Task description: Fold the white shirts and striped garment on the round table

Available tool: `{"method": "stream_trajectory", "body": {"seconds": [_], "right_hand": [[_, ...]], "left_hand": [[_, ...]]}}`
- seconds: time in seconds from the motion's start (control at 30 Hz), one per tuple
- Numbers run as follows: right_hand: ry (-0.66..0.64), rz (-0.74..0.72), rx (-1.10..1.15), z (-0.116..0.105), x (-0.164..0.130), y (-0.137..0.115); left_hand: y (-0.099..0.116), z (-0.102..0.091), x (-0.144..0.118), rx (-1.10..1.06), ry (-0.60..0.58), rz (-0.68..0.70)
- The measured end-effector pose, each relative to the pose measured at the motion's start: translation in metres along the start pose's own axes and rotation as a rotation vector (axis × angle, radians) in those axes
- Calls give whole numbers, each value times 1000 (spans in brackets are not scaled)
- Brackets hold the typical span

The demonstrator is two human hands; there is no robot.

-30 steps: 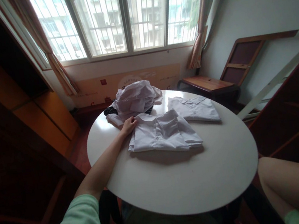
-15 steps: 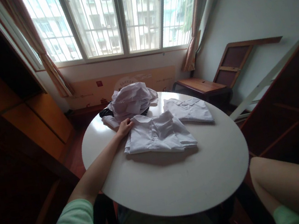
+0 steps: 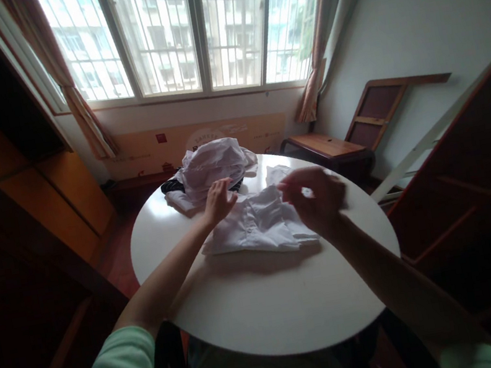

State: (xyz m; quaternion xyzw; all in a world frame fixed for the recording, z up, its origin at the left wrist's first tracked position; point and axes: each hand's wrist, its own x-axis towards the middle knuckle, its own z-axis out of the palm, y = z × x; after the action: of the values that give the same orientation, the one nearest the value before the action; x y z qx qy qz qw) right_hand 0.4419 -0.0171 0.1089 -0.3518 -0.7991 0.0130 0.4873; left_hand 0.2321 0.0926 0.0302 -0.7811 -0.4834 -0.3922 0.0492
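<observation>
Folded white shirt [image 3: 257, 229] lies on the table [image 3: 267, 312], left hand [image 3: 218, 202] with grip apart, right hand [image 3: 322, 196] too blurred to tell.

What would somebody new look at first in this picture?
Probably the big bright window at the back. Next, the white table in the middle, with a folded shirt in front of a crumpled heap. Then the hands: the left hand by the shirt's left side, the blurred right hand by its right.
</observation>
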Motion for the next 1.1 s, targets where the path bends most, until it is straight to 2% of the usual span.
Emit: {"method": "stream_trajectory", "body": {"seconds": [0.07, 0.13, 0.2, 0.3, 0.47, 0.53, 0.63, 0.8, 0.93, 1.1], "right_hand": [[0, 86, -15, 21, 3, 11], [-32, 209, -31, 47, -1, 27], [-120, 302, -46, 68, -9, 45], [-299, 309, -84, 84, -23, 60], [-363, 300, -197, 84, -30, 52], [-368, 295, -219, 84, -30, 47], [-344, 303, -253, 85, -31, 44], [-334, 311, -239, 83, -32, 41], [-312, 347, -191, 80, -31, 38], [-285, 348, -206, 79, -32, 38]], "left_hand": [[9, 6, 3, 11, -204, 66], [14, 11, 3, 35, -339, 60], [14, 12, 0, 53, -356, 33], [13, 5, -4, 53, -326, 26], [14, -10, -2, -22, -472, 8], [15, -13, -3, -98, -465, -18], [16, -17, -6, -268, -482, -62], [17, -26, -6, -583, -627, -137], [18, -27, -6, -632, -592, -153], [17, -13, -9, -625, -545, -103]]}}
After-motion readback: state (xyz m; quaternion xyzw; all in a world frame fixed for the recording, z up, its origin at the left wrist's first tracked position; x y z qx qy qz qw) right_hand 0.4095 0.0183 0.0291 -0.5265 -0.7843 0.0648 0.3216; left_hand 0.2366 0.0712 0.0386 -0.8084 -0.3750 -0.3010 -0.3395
